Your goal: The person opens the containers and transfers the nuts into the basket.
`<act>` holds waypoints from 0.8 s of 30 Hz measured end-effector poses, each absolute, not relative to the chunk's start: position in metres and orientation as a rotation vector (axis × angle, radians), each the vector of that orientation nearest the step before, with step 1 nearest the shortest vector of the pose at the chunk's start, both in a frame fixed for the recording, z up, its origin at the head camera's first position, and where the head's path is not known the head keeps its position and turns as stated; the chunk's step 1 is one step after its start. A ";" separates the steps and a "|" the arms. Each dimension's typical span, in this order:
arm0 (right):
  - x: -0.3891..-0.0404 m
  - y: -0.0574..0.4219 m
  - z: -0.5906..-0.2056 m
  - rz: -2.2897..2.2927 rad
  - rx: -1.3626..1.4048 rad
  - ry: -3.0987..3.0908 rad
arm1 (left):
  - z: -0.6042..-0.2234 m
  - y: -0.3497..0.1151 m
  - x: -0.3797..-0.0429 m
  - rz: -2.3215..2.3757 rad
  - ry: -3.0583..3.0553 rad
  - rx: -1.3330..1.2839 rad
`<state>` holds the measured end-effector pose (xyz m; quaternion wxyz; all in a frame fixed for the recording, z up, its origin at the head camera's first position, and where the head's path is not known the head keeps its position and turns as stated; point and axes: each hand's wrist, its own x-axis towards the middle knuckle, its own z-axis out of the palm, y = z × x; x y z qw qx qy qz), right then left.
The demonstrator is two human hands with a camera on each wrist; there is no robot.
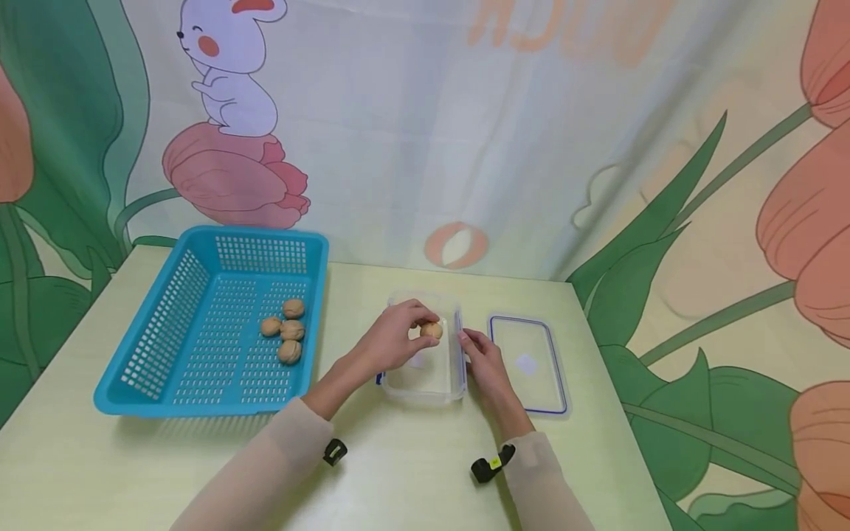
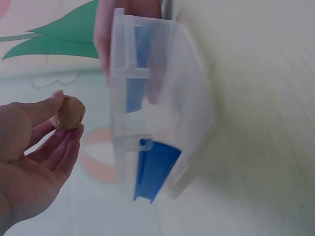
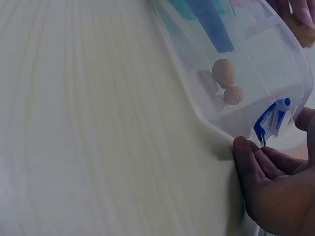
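My left hand point(image 1: 396, 333) pinches a walnut point(image 1: 432, 331) between thumb and fingertips, above a clear plastic food container point(image 1: 425, 396) with blue clips. In the left wrist view, the walnut point(image 2: 69, 113) is beside the container's rim, outlined against the backdrop. My right hand point(image 1: 488, 363) holds the container's right side, its thumb at the rim and its fingers low on the wall near the table. Through the clear wall in the right wrist view show two walnuts point(image 3: 225, 73); my left hand covers part of the container's inside in the head view.
A blue perforated basket point(image 1: 199, 354) stands on the left of the table with several walnuts point(image 1: 292, 330) near its right side. Right of the container lies a clear lid point(image 1: 527, 339) with a blue seal. A printed curtain point(image 1: 398, 147) hangs behind the table.
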<state>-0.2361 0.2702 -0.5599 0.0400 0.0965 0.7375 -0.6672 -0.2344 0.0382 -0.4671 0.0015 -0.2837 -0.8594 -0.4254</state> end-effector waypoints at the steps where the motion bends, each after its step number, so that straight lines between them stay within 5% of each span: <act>1: -0.236 0.270 -0.560 -2.046 0.294 2.258 | -0.465 0.036 -0.232 -1.329 -2.701 -0.885; 24: -0.234 0.271 -0.559 -2.070 0.290 2.234 | -0.414 -0.066 -0.188 -1.363 -2.616 -0.538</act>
